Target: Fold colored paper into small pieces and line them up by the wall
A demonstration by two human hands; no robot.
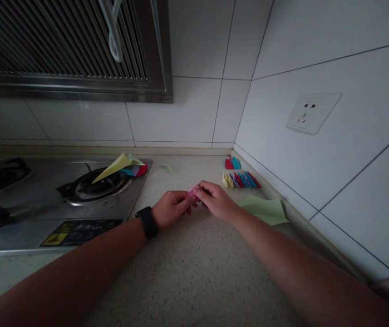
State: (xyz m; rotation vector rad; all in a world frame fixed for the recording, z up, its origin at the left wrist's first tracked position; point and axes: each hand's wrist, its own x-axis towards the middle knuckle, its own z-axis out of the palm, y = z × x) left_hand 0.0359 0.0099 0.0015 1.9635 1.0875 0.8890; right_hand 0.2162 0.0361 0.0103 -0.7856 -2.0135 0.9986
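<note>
A small pink piece of folded paper (193, 192) is pinched between my two hands above the speckled countertop (180, 263). My left hand (172, 208), with a dark watch on its wrist, closes on the paper from the left. From the right, my right hand (214, 200) grips it between thumb and fingers. Much of the paper is hidden by the fingers, so its exact shape cannot be made out. Beyond my right hand stands a row of small folded paper pieces (241, 180) in yellow, purple, red and blue. Behind that row are a few red and blue folded pieces (232, 163).
Light green paper sheet (264, 210) lies beside my right forearm. A green scrap (166, 168) rests farther back. On the left, yellow paper (114, 166) and other coloured papers lie over the gas stove's burner (78, 200). A range hood (78, 86) hangs above; a tiled wall borders the right.
</note>
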